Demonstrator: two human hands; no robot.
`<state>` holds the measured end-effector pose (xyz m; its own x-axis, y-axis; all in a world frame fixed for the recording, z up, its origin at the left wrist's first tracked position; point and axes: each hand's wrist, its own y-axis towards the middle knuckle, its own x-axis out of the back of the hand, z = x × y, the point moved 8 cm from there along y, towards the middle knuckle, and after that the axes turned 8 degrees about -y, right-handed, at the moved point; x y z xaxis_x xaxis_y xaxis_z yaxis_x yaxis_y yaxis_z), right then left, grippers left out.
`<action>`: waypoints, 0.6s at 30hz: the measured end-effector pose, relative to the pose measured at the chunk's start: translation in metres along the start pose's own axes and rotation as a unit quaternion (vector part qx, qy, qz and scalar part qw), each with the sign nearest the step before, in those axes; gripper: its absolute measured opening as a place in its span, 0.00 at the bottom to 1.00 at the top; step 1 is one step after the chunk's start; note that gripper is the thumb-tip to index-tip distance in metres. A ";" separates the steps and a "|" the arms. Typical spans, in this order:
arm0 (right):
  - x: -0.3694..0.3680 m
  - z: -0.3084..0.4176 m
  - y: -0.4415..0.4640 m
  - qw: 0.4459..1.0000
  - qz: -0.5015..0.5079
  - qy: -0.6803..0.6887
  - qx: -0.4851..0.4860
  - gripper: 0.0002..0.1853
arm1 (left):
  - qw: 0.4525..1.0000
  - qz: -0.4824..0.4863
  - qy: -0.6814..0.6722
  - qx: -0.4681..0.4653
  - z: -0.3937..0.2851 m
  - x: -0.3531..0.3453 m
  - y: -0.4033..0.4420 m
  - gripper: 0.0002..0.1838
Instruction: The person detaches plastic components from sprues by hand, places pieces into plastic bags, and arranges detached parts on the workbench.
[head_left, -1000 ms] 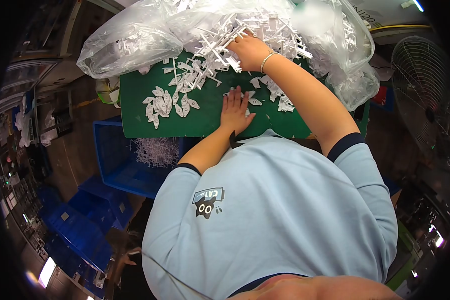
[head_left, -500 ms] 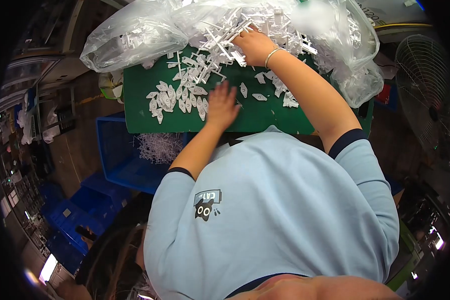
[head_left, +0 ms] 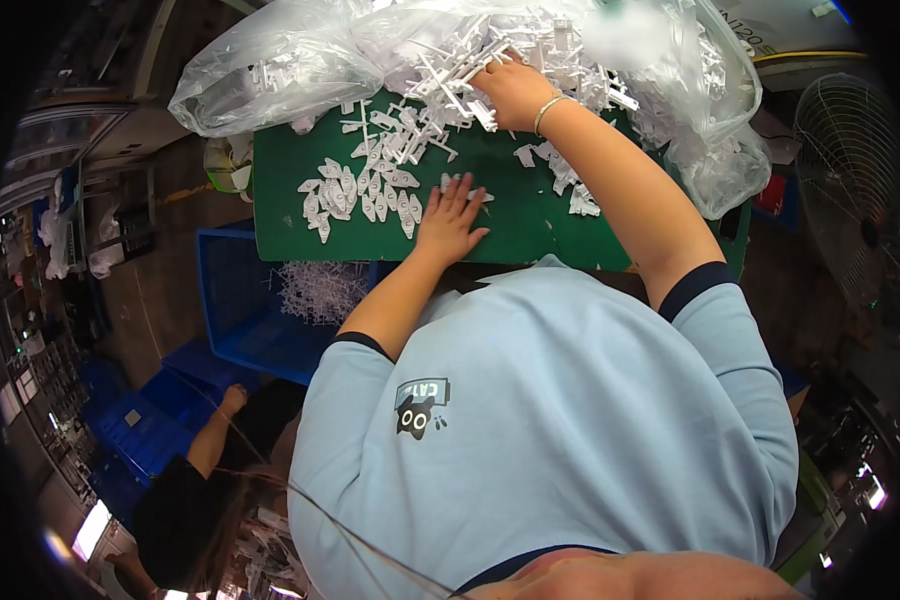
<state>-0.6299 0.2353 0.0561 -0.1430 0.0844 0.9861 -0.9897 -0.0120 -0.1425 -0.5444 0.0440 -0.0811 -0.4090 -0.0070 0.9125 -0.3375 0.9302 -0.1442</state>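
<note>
My left hand lies palm down on the green tabletop, its fingers stretched out and slightly apart. Beneath and beside its fingertips are small white diamond-shaped plastic pieces, partly covered. Farther back, my right hand, with a bracelet at the wrist, is curled into a heap of white plastic sprues. Its fingers are bent against the sprues, and their tips are hidden among them. More diamond-shaped pieces lie loose to the left of my left hand.
Clear plastic bags of white parts stand along the back of the green table. A blue crate below the left edge holds thin white scraps. At right is a fan. Another person's arm shows at lower left.
My left hand has come to rest over the loose diamond-shaped pieces to its right, now partly covering them. My right hand stays in the heap. The other person's arm has come into view.
</note>
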 end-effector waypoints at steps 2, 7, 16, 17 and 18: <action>0.000 0.000 0.000 1.000 0.003 0.007 -0.002 0.35 | 1.000 -0.010 0.019 0.021 0.016 0.006 -0.013 0.43; -0.003 -0.001 0.000 1.000 -0.020 -0.007 0.014 0.36 | 0.997 -0.035 0.040 0.057 0.052 0.019 -0.034 0.43; -0.002 -0.001 0.000 1.000 -0.006 -0.008 0.008 0.36 | 0.993 -0.087 0.065 0.052 0.087 0.044 -0.027 0.40; -0.003 -0.001 0.001 1.000 -0.005 -0.008 0.008 0.36 | 0.993 -0.087 0.065 0.053 0.081 0.044 -0.023 0.40; -0.004 -0.001 0.002 1.000 -0.007 -0.006 0.011 0.36 | 0.996 -0.080 0.048 -0.003 0.063 0.041 -0.016 0.39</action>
<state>-0.6310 0.2365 0.0521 -0.1282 0.0728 0.9891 -0.9915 -0.0319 -0.1261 -0.6092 0.0061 -0.0657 -0.2666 -0.1201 0.9563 -0.3865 0.9222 0.0080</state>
